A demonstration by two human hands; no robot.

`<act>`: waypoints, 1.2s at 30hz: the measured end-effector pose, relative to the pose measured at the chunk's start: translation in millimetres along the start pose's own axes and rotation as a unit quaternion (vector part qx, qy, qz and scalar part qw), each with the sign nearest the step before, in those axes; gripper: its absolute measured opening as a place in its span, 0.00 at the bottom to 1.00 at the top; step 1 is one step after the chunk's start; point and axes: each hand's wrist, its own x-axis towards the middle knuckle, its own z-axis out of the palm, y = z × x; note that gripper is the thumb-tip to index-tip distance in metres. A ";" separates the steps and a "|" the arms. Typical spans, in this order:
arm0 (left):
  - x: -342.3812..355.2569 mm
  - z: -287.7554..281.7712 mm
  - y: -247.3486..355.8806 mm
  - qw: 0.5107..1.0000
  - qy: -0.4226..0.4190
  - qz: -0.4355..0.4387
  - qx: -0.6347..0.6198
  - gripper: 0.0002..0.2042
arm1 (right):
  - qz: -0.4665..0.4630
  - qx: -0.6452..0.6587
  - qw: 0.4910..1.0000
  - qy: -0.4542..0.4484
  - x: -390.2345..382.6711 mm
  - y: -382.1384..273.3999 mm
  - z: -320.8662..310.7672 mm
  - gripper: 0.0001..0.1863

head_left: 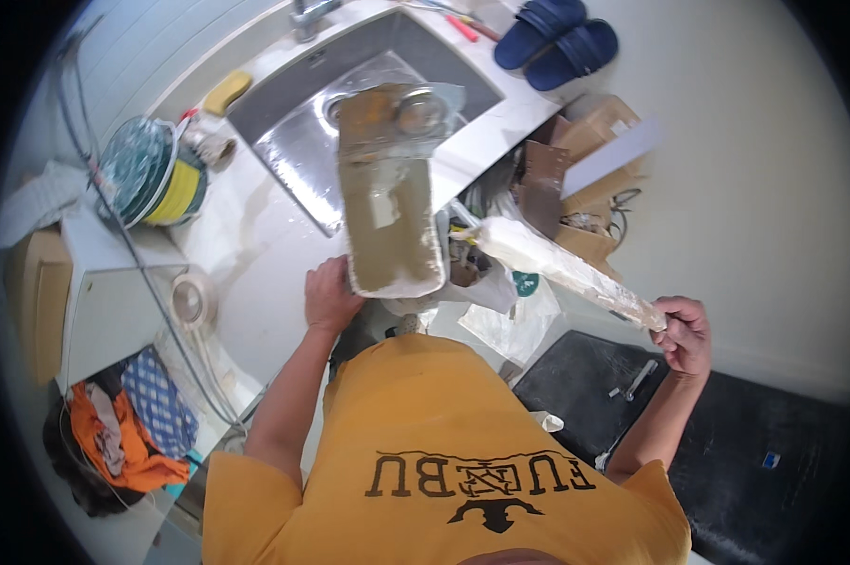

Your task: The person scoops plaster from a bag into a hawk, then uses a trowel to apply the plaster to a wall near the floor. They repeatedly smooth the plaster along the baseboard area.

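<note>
My left hand point(331, 294) is closed on the near left corner of a long grey-beige tray point(434, 264) with whitish, crusted edges. The tray reaches forward over the sink point(298, 155), and its far part looks see-through with a brown stain. Out to the right, my right hand point(685, 335) grips the near end of a long white-coated bar point(566, 273). The bar slants away to the left, its far end close beside the tray. I cannot make out what kind of tool the bar is.
A green bucket with a yellow band point(182, 188) and a roll of tape point(192, 299) stand on the left counter. Cardboard boxes point(599, 141) and bags lie right of the sink. Blue slippers point(557, 42) are at the far right. A black door panel point(590, 381) lies below my right hand.
</note>
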 end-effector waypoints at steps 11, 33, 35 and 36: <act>1.5 -1.4 0.5 0.999 -0.046 -0.010 0.014 0.27 | -0.173 -0.534 0.808 -0.181 105.0 -112.1 161.7 0.16; -4.4 9.3 -10.4 0.998 0.020 0.060 0.028 0.17 | -0.213 -0.605 0.662 -0.389 202.2 -61.1 261.0 0.02; -9.8 15.6 -19.2 0.996 0.020 0.073 0.039 0.17 | -0.199 -0.618 0.661 -0.377 200.9 -64.1 255.5 0.03; -10.3 19.2 -22.4 0.996 0.018 0.077 0.036 0.17 | -0.180 -0.623 0.661 -0.378 200.8 -71.5 253.4 0.03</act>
